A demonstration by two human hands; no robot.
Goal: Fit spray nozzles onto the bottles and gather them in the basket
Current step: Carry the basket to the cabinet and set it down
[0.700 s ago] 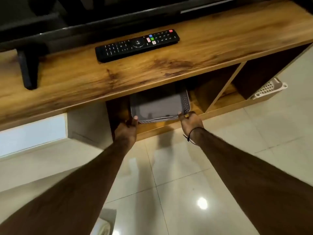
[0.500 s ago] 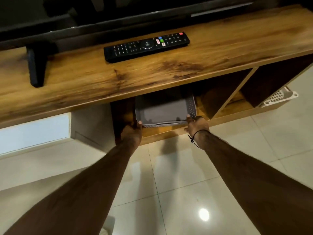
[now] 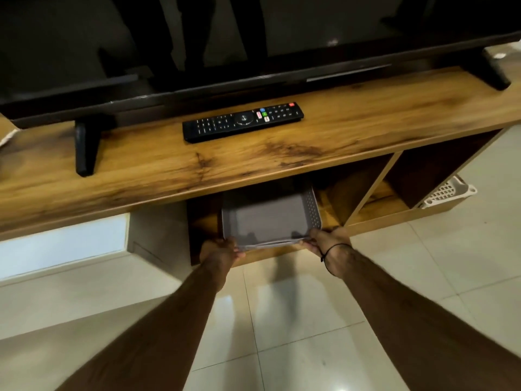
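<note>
A grey plastic basket with perforated side walls sits in the open shelf compartment under the wooden TV stand, its front edge at the shelf's lip. Nothing shows inside it. My left hand grips the basket's front left corner. My right hand, with a black band at the wrist, grips the front right corner. The basket's back half is hidden under the stand's top. No bottles or spray nozzles are in view.
A black remote lies on the wooden stand top in front of a TV on black feet. A white perforated basket pokes out behind the stand's right compartment. Glossy tiled floor lies below.
The view has shifted so the stand sits further right and more of the TV shows. Both hands stay on the basket's front corners, and their fingers now curl round its rim.
</note>
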